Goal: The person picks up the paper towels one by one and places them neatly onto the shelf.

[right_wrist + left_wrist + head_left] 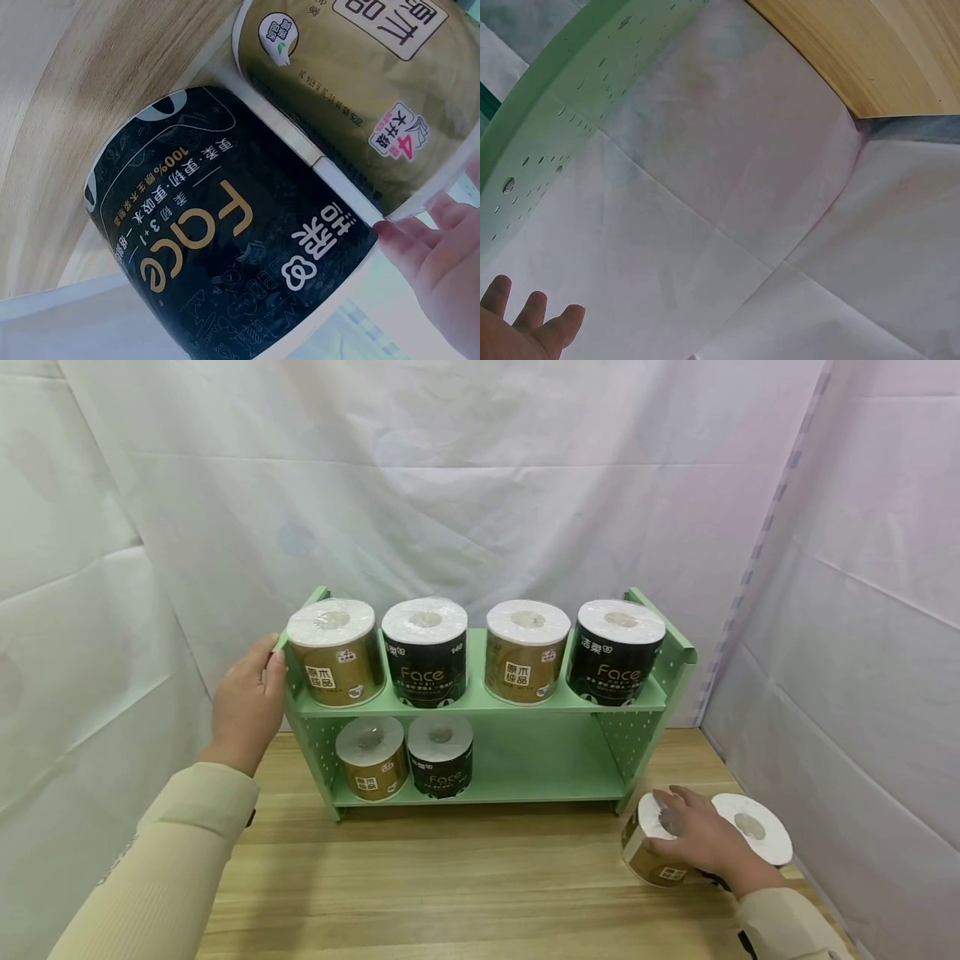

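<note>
My right hand [705,837] grips a gold-wrapped toilet roll [651,860] from above, its fingers over the white top. A black-wrapped roll [225,225] stands close beside it, partly hidden behind the hand in the head view. In the right wrist view, fingertips [397,236] reach the gold roll's upper rim, near the black roll. My left hand [247,706] rests at the left side panel of a green two-tier shelf [540,760]. Its fingers [559,330] look loosely spread beside the perforated panel in the left wrist view.
Gold rolls [341,668] and black rolls [426,668] alternate along the upper tier. One gold roll [372,777] and one black roll [441,772] stand at the left of the lower tier. Pale cloth [465,485] walls surround the wooden table [450,877].
</note>
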### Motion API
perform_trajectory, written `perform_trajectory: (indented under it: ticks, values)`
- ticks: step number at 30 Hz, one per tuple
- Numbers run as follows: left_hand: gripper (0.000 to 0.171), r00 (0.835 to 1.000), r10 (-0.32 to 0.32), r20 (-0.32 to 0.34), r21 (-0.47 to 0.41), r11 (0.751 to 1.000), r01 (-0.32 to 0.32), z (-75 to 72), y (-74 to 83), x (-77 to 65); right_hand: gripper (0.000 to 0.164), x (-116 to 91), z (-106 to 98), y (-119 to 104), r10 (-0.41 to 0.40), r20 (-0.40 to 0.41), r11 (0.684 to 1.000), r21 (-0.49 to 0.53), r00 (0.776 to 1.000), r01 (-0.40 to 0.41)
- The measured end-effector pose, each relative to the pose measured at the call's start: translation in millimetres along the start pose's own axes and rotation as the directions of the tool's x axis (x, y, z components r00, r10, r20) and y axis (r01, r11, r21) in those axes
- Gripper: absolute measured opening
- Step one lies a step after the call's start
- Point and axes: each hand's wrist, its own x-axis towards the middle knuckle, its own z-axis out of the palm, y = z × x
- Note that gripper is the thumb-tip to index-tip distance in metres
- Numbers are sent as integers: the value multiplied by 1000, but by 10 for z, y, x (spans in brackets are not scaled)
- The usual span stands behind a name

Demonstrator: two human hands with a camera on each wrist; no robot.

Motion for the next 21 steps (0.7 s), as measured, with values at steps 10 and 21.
perform_trajectory:
  ticks: [10, 21]
  values:
    - [45, 1000, 8, -8, 1, 1000, -8, 1, 3, -4, 84, 25, 0, -1, -15, 24, 1000, 0, 1000, 15]
    - [45, 1000, 10, -8, 1, 1000, -10, 0, 15, -3, 84, 48, 2, 3, -40, 13, 999, 7, 999, 40]
